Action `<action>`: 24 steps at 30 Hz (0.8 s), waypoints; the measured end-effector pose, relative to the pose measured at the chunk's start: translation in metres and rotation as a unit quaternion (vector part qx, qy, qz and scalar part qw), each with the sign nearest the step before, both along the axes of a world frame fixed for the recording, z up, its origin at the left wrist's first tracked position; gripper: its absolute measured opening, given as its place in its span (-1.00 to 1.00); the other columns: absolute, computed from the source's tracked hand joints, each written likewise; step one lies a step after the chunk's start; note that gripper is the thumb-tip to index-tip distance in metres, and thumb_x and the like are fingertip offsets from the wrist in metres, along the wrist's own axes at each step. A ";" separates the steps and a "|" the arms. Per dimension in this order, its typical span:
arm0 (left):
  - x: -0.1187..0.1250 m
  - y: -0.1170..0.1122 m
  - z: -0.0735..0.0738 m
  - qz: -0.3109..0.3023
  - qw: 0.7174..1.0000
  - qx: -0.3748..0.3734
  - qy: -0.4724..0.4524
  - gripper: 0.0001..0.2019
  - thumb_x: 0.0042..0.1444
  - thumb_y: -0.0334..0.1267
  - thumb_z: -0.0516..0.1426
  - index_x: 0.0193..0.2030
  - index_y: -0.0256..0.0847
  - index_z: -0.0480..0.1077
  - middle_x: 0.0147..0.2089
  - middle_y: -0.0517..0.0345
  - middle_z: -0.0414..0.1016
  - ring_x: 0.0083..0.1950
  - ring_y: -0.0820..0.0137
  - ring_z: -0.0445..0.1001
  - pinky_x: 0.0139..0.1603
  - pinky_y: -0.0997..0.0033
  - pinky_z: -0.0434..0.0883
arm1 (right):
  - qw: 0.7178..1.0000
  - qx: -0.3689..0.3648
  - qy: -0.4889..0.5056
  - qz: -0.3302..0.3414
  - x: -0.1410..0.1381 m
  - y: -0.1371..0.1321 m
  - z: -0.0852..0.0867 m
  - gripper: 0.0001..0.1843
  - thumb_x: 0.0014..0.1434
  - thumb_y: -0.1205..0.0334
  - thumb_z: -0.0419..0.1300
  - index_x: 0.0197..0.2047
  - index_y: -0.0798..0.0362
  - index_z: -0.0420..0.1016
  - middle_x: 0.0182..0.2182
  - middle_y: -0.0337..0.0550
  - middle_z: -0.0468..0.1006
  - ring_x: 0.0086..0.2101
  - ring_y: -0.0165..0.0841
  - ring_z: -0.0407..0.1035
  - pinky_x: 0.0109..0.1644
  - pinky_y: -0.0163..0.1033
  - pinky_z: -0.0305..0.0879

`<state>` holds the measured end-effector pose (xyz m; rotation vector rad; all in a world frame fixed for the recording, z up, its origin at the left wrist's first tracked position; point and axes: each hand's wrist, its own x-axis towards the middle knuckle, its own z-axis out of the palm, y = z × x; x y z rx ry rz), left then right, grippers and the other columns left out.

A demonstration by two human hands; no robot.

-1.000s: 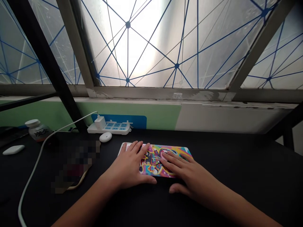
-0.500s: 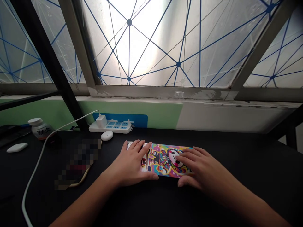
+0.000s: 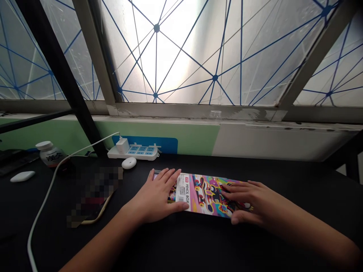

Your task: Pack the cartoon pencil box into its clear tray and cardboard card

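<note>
Head view, lower centre of frame: a flat rectangular pencil box with a bright multicoloured cartoon print and a white "PENCIL BOX" label [image 3: 205,192] is lying on the black tabletop [image 3: 297,189], long side across the frame.

- Left hand [image 3: 157,194]: laid palm-down over the box's left end, fingers spread and flat, thumb set along the near edge. Nothing is clasped.
- Right hand [image 3: 252,202]: laid flat over the right end, fingers extended toward the middle of the lid, thumb tucked at the near edge. Likewise uncurled, only pressed on top.
- Whether the box is wrapped in a clear sleeve cannot be told; a glossy sheen is seen on it.

Surroundings, left of the box: a small white oval pebble-shaped object [image 3: 129,163], a white power strip with a plugged-in adapter [image 3: 133,152], a long white cable [image 3: 42,204] looping to the lower left, and a blurred-out patch [image 3: 93,192] just beside the left wrist.

Risks, as judged:
- With only flat palm pressure, the smooth box could be skidded on the tabletop rather than held; uneven push from one hand would twist it.
- A leftward slide could knock the white oval object or snag the cable.
- The lid could be sprung abruptly if pressed apart, scattering any contents.
</note>
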<state>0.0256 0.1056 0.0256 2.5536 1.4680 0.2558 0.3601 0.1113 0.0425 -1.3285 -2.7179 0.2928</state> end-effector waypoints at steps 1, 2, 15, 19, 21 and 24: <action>0.000 0.000 0.000 -0.001 1.000 0.001 0.001 -0.09 0.19 0.42 -0.05 0.53 -0.01 -0.16 0.53 -0.05 -0.03 0.51 -0.08 -0.04 0.40 -0.39 -0.10 | 1.000 0.029 0.007 -0.004 -0.004 -0.001 -0.001 -0.39 0.12 -0.34 0.24 0.16 -0.27 0.54 0.12 -0.03 0.57 0.16 0.14 0.37 0.27 0.42 0.08; 0.000 -0.001 0.000 -0.002 1.000 0.002 0.001 -0.10 0.19 0.42 -0.04 0.53 -0.01 -0.14 0.53 -0.06 -0.03 0.52 -0.08 -0.05 0.39 -0.40 -0.10 | 0.998 0.057 0.016 -0.003 -0.011 -0.002 -0.004 -0.35 0.11 -0.35 0.25 0.19 -0.25 0.52 0.12 -0.01 0.57 0.15 0.14 0.38 0.28 0.44 0.05; 0.011 -0.001 -0.003 -0.007 0.999 -0.022 -0.029 -0.25 0.34 0.29 -0.17 0.53 -0.03 -0.16 0.56 -0.01 -0.20 0.55 0.09 -0.22 0.45 -0.19 -0.11 | 0.997 0.016 -0.034 0.071 -0.053 -0.006 -0.021 -0.23 0.30 -0.03 0.22 0.47 -0.32 -0.03 0.45 -0.12 0.00 0.39 0.07 -0.11 0.35 0.37 0.03; 0.002 0.006 -0.007 0.007 0.999 -0.028 -0.021 -0.29 0.35 0.27 -0.16 0.51 -0.03 -0.02 0.55 0.00 -0.14 0.55 0.07 -0.18 0.45 -0.19 -0.09 | 0.998 -0.013 -0.005 0.063 -0.032 -0.004 -0.013 -0.29 0.29 0.00 0.22 0.43 -0.36 0.09 0.43 -0.21 0.09 0.39 0.00 -0.06 0.39 0.27 0.03; -0.007 0.010 -0.008 0.022 0.999 -0.033 -0.017 -0.31 0.35 0.26 -0.16 0.49 -0.03 0.03 0.55 0.00 -0.13 0.55 0.05 -0.17 0.44 -0.20 -0.09 | 0.999 -0.013 -0.001 0.051 -0.029 -0.003 -0.011 -0.31 0.27 0.11 0.23 0.42 -0.31 0.16 0.42 -0.20 0.13 0.39 -0.02 -0.04 0.39 0.24 0.05; -0.022 0.017 -0.004 0.044 0.997 -0.065 -0.005 -0.28 0.33 0.31 -0.18 0.50 -0.01 0.01 0.56 0.05 -0.17 0.55 0.06 -0.22 0.46 -0.17 -0.13 | 0.999 -0.008 -0.028 0.031 -0.030 0.001 -0.012 -0.27 0.24 0.35 0.13 0.43 -0.23 0.15 0.43 -0.20 0.12 0.39 -0.05 -0.04 0.39 0.19 0.08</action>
